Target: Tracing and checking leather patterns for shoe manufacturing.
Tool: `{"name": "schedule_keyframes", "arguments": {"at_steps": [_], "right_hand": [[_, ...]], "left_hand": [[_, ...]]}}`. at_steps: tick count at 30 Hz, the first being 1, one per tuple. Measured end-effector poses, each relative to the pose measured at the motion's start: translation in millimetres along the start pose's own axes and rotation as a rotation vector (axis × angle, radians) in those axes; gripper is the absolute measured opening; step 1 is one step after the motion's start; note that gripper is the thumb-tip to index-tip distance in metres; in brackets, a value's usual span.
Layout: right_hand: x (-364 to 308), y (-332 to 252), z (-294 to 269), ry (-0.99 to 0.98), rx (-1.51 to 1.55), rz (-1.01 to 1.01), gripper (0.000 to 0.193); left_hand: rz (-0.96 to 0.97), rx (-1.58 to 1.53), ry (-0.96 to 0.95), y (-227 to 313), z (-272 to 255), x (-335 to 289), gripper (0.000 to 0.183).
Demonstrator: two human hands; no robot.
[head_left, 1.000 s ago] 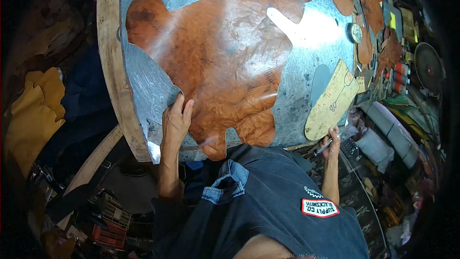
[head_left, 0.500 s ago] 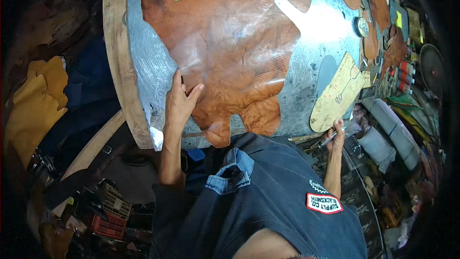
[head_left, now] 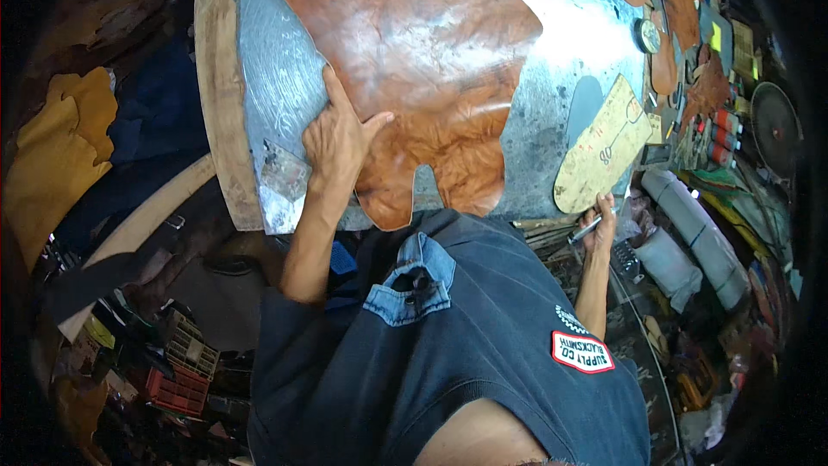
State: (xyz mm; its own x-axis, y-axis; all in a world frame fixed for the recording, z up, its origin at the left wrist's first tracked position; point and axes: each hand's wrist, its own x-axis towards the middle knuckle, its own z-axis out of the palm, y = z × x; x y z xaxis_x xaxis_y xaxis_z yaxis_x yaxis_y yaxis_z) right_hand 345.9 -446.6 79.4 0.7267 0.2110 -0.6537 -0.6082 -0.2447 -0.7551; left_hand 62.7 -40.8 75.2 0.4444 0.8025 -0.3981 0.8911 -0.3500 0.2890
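Observation:
A large piece of glossy brown leather [head_left: 414, 60] with an irregular outline lies on the metal-topped table. My left hand [head_left: 339, 140] rests at its left edge, thumb and forefinger spread over the leather and the other fingers bent. In my right hand [head_left: 601, 229] is a slim silver pen-like tool [head_left: 586, 229], pointing down to the left. The fingertips of that hand meet the lower edge of a pale yellow, rounded pattern piece [head_left: 604, 151] with handwritten marks. A grey oval shape [head_left: 585, 103] shows partly beside the pattern.
The table has a wooden border [head_left: 220, 78] on the left. A round tin [head_left: 646, 35] stands at the right, near more leather pieces [head_left: 664, 69]. Red bottles [head_left: 724, 138], a fan [head_left: 775, 116] and rolled material [head_left: 690, 224] lie beyond. Yellow leather [head_left: 65, 155] hangs at far left.
My view has shifted, so the table sits higher in the picture. My left hand has slid farther up the leather's left edge, its thumb and forefinger spread wider. My right hand keeps the pen-like tool.

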Motion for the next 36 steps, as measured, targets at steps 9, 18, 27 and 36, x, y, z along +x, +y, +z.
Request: {"name": "schedule_keyframes", "arguments": {"at_steps": [9,18,27,36], "right_hand": [[-1.5,-0.2,4.1,0.010,0.028,-0.037,0.012],[-1.8,2.6,-0.1,0.016,0.040,-0.032,0.016],[4.2,6.1,-8.1,-0.021,0.054,-0.040,0.016],[-2.6,-1.3,1.9,0.072,0.048,-0.032,0.020]], "left_hand": [[0.220,-0.006,0.433,5.7,52.4,-15.1,0.093],[0.543,-0.128,0.192,29.4,97.3,-72.9,0.069],[0.636,-0.151,0.137,19.4,103.7,-96.9,0.069],[0.647,-0.165,0.151,28.4,94.1,-82.8,0.077]]}}
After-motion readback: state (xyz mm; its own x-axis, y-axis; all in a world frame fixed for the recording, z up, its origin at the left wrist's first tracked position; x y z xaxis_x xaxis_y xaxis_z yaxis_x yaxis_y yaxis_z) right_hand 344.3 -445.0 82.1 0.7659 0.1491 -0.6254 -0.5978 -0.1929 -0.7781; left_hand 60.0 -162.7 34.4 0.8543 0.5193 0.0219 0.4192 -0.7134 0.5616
